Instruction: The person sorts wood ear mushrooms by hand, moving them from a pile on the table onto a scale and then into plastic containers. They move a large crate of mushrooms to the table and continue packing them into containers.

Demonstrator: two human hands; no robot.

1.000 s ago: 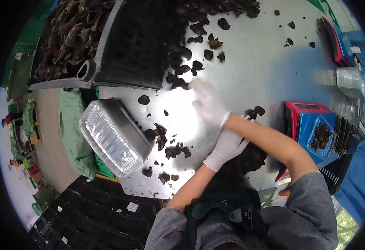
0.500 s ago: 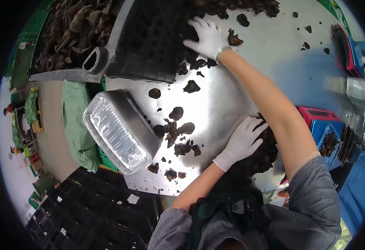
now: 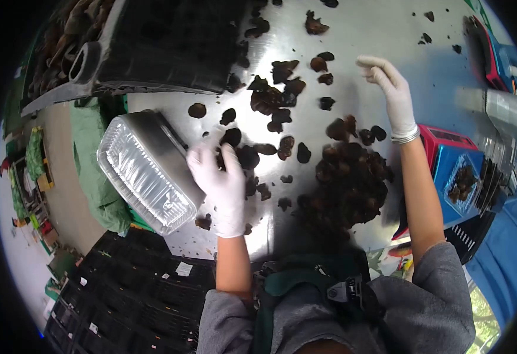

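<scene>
Dark wood ear mushrooms lie loose on a metal table (image 3: 305, 236), with a larger pile of wood ears (image 3: 353, 183) near my body. My left hand (image 3: 220, 183), in a white glove, is over scattered wood ears beside a stack of clear plastic trays (image 3: 146, 171). Its thumb and fingers are apart, with a dark piece showing between them; the fingertips are slightly blurred. Farther right, my gloved right hand (image 3: 391, 94) hovers above the table, fingers partly bent and holding nothing. Another cluster of wood ears (image 3: 276, 97) lies between the hands.
A black crate (image 3: 170, 53) borders the table at upper left, beside another crate full of wood ears (image 3: 81, 23). At right stand a pink and blue box-like device (image 3: 447, 141), a small basket of pieces (image 3: 464, 183) and clear containers (image 3: 503, 115). Black crates (image 3: 134, 289) sit at lower left.
My right hand has come back from beside the black crate, moving right and nearer. My left hand has left the large pile and moved left to the trays. More wood ears lie mid-table.
</scene>
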